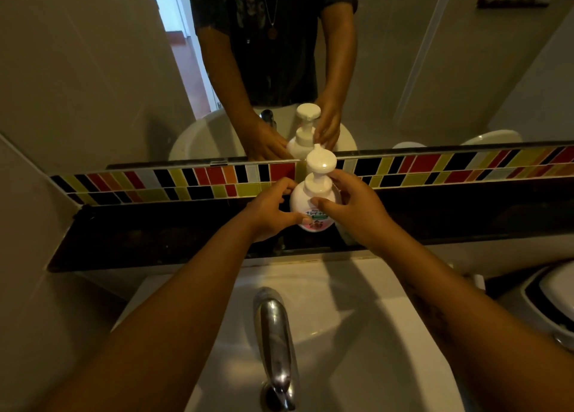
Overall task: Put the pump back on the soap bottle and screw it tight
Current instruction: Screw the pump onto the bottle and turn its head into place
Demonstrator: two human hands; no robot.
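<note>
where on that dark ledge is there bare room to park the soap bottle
The dark ledge looks bare along its long left stretch, between the side wall and the left hand. To the right of the right hand it also looks bare, though dim. The middle is crowded: both hands flank the soap bottle under its pump.

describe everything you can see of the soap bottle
The soap bottle is a squat, rounded white plastic bottle with a pink and green label printed in Japanese script. A white pump with a broad flat head sits on its neck, upright. It stands on the dark shelf behind the sink, before the coloured tile strip, and is reflected in the mirror. The left hand steadies its side; the right hand has fingers at the collar and thumb on the front.
</note>
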